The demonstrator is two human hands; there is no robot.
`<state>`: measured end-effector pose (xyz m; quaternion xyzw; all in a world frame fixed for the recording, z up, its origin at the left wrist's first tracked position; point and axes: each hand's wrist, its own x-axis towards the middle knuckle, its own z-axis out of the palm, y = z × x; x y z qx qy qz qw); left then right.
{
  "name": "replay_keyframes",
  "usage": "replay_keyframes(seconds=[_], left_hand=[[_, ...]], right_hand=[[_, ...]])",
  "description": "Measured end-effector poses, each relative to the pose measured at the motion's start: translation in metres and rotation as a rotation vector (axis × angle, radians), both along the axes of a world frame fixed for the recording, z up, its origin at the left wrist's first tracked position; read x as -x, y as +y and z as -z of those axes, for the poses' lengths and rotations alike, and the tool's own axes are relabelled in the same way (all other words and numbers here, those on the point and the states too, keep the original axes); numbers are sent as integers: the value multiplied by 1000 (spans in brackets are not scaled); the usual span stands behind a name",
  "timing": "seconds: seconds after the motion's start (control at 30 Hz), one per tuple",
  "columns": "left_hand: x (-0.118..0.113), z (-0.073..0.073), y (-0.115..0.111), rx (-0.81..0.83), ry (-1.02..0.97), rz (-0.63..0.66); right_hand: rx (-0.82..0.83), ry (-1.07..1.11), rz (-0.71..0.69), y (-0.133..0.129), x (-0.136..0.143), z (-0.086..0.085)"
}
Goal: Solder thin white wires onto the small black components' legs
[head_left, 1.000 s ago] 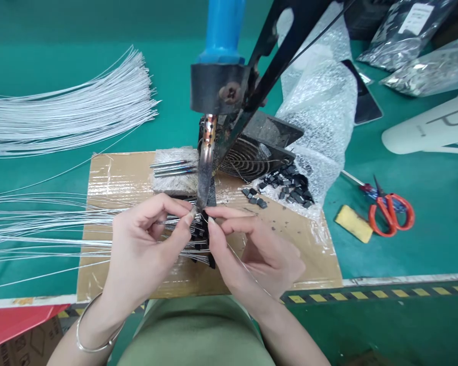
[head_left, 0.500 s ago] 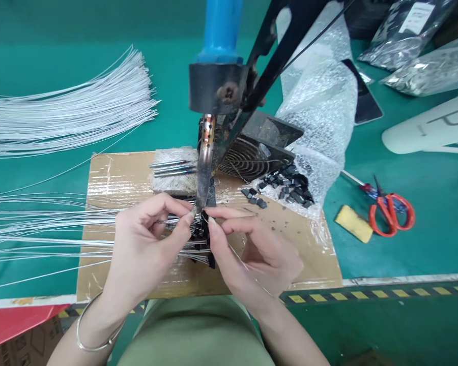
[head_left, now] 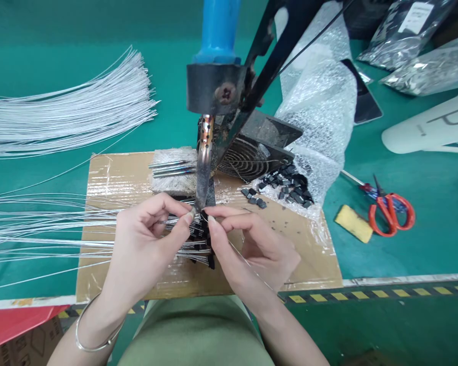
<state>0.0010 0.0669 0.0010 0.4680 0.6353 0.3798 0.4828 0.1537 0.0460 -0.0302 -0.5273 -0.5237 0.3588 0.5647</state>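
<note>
A soldering iron with a blue handle point(head_left: 220, 30) hangs tip-down in a black stand arm point(head_left: 269, 76). Its metal tip point(head_left: 203, 190) reaches between my fingertips. My left hand point(head_left: 148, 244) is closed in a pinch just left of the tip, on a thin white wire whose end is hidden by the fingers. Thumb and forefinger of my right hand point(head_left: 252, 249) pinch a thin strand of solder wire point(head_left: 248, 262), which trails down over the palm towards the wrist. Below the fingertips, several white wires point(head_left: 193, 251) end at small black parts on a dark strip point(head_left: 211, 260).
Cardboard point(head_left: 118, 178) lies under the work. A wire bundle point(head_left: 110, 107) is at the left. Behind the iron stands a black fan point(head_left: 248, 157). Small black pieces point(head_left: 290, 185) rest on bubble wrap point(head_left: 320, 101). To the right are a yellow sponge point(head_left: 353, 223), red-handled scissors point(head_left: 383, 218) and a white cup point(head_left: 423, 129).
</note>
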Motion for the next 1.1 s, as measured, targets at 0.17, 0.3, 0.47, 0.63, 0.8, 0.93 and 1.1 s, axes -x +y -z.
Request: replay_keyframes(seconds=[0.17,0.3,0.47,0.63,0.8,0.93,1.1], left_hand=[[1,-2,-1,15,-18,-3],[2,-2,0,22,-21,3],[0,-1,2,26,-6,-6],[0,-1,2,17,11,-17],[0,-4,2,25,1,-30],[-1,-4,2,25,-2,-32],[-1,-4,3,8,1,-41]], right_hand=[[19,38,-11,1,-1,1],[68,77,-29,1,-2,2],[87,113,-38,1,-2,3],[81,82,-39,2,-2,2],[77,76,-40,4,-2,1],[63,79,-39,4,-2,1],[62,73,-36,5,-2,0]])
